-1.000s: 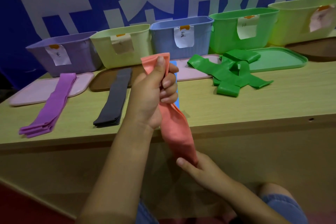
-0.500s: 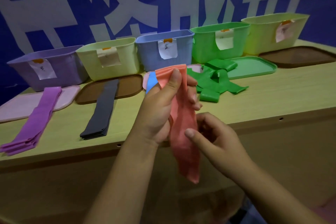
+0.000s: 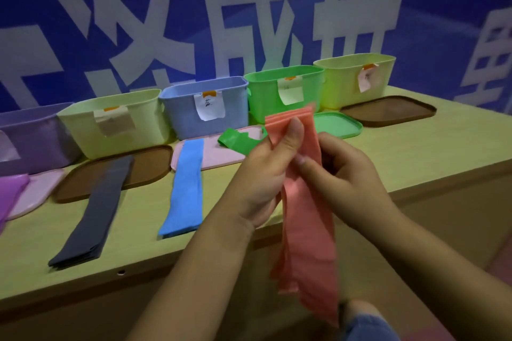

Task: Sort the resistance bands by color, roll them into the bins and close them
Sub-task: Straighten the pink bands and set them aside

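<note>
My left hand [image 3: 266,174] grips the top of a bunch of salmon-pink resistance bands [image 3: 307,230], thumb pressed on the front. The bands hang down past the table's front edge. My right hand [image 3: 343,171] pinches the same bands just below the left thumb. On the table lie a blue band stack [image 3: 185,188], a dark grey stack [image 3: 94,210], a purple stack [image 3: 11,188] at the left edge, and green bands [image 3: 238,141] partly hidden behind my left hand. Five open bins stand at the back: purple [image 3: 33,135], pale yellow [image 3: 116,119], blue [image 3: 205,102], green [image 3: 285,86], yellow-green [image 3: 354,75].
Lids lie in front of the bins: pink [image 3: 36,191], brown [image 3: 149,163], pink [image 3: 219,155], green [image 3: 338,124], brown [image 3: 388,111]. The wooden table [image 3: 415,152] ends close to my body. A blue wall with white characters stands behind the bins.
My right hand rose from the bands' lower end to pinch them just under my left thumb. The view shifted left and the blue stack came into sight.
</note>
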Available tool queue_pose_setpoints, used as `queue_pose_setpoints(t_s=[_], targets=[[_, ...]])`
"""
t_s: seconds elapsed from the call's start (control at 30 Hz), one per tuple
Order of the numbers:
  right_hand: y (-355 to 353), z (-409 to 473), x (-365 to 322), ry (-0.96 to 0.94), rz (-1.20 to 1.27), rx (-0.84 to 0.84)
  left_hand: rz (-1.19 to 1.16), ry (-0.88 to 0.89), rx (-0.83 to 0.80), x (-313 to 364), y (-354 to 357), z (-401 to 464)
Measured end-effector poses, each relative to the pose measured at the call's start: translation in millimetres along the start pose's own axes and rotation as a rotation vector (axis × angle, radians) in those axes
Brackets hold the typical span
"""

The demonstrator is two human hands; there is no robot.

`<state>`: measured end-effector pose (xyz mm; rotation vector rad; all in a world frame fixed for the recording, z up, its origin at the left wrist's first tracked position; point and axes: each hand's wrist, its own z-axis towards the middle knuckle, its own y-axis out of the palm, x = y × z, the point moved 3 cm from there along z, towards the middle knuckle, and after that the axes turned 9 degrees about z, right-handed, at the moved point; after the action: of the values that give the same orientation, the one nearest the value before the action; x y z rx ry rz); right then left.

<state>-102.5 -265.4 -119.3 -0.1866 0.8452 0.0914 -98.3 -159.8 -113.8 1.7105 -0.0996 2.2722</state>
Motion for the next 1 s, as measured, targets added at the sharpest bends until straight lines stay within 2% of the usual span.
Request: queue_pose_setpoints(t_s=[0.1,0.2,0.33,0.5,0.63,0.77,0.9,1.0], targets=[[-31,24,-1,0.096,0.128,0.045,0.129,0.001,-0.018,-25,13,10],[-61,48,5,0.249,0.194,0.076,0.266,-0.098,-0.049,-56,40,12],[-93,72,25,0.431,0.115,0.064,0.063,-0.221,-0.051,-78,79,34],[-140,111,42,0.541,0.102,0.171,-0.074,-0.294,-0.127,-87,116,78],[-183,148,60,0.588,0.095,0.246,-0.032,-0.324,-0.130,-96,139,110],[-228,182,84,0.611,0.023,0.293,-0.012,-0.479,-0.080,-108,157,141],[-259,201,111,0.666,0.042,0.289,-0.082,-0.558,-0.043,-113,175,163],[-275,206,136,0.750,0.045,0.206,0.000,-0.583,-0.014,-120,186,175]])
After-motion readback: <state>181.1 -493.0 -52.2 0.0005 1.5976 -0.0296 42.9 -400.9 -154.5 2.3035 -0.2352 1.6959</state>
